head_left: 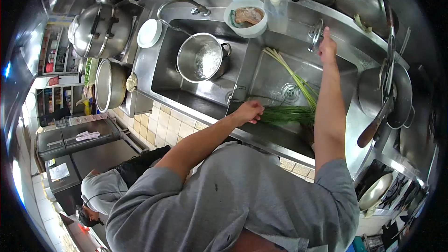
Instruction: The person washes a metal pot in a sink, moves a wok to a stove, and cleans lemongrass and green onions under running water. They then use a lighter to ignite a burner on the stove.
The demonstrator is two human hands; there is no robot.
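Observation:
My right hand (328, 50) reaches to the back of the right sink basin, index finger stretched out beside the metal faucet (316, 35). My left hand (251, 112) is over the front of the same basin, its fingers curled in. Beside it lies a bunch of long dark green leaves (289, 114), and its fingertips are right at their ends; what it grips, if anything, cannot be made out. Several pale green stalks (290, 71) lie slantwise across the basin (261, 72), past the drain (290, 92).
A steel pot (186, 60) holding water stands in the left basin under a curved tap (179, 2). Behind the sink are a white bowl (242, 31) with food and a clear bottle (276, 13). Pots (371, 91) stand at right. Another person (105, 189) is at lower left.

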